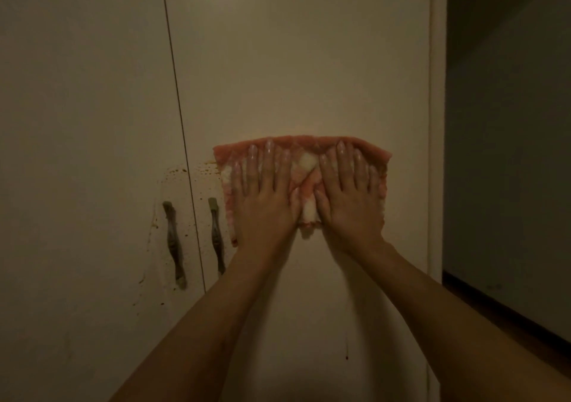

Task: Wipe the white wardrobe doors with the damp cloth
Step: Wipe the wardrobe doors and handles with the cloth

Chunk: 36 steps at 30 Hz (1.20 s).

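A pink and white damp cloth [304,166] lies flat against the right white wardrobe door [293,61], about mid-height. My left hand [267,191] presses its left half with fingers spread and pointing up. My right hand [347,190] presses the right half the same way. Both palms lie flat on the cloth, thumbs nearly meeting in the middle. The left wardrobe door [77,92] stands beside it, parted by a thin dark seam.
Two dark metal handles [174,244] [216,234] hang either side of the seam, left of the cloth. Brownish specks and smears [185,173] mark the doors around them. A dark drip [346,357] sits low on the right door. A dim wall [509,154] and floor lie right.
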Motion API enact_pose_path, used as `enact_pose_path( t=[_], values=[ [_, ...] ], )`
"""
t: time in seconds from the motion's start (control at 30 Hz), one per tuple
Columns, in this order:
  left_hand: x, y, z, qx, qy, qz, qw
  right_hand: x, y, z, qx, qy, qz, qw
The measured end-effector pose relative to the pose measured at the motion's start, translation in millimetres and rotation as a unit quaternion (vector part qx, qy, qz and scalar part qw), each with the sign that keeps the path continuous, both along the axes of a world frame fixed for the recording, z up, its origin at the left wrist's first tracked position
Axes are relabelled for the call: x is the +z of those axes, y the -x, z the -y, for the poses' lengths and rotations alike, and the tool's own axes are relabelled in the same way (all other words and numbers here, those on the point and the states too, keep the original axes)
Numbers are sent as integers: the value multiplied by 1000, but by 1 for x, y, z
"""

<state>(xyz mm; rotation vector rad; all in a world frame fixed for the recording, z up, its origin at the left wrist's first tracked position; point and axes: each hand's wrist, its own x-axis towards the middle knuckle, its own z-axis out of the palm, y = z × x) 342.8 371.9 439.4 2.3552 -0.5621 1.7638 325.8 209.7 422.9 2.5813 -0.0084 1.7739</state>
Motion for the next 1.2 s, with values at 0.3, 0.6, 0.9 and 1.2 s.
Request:
enact_pose_path(
  t=[0.3, 0.6, 0.9, 1.2],
  values=[
    [-71, -3, -1, 8, -32, -12, 999, -72, 1, 3, -7, 9, -18, 1000],
    [-143, 2, 4, -2, -53, -17, 998, -143, 2, 9, 0, 5, -26, 1000],
    [-215, 0, 3, -7, -91, 13, 996, -220, 6, 11, 3, 2, -46, 999],
    [-273, -1, 2, -22, -111, 20, 993, -282, 11, 12, 8, 6, -58, 998]
  ],
)
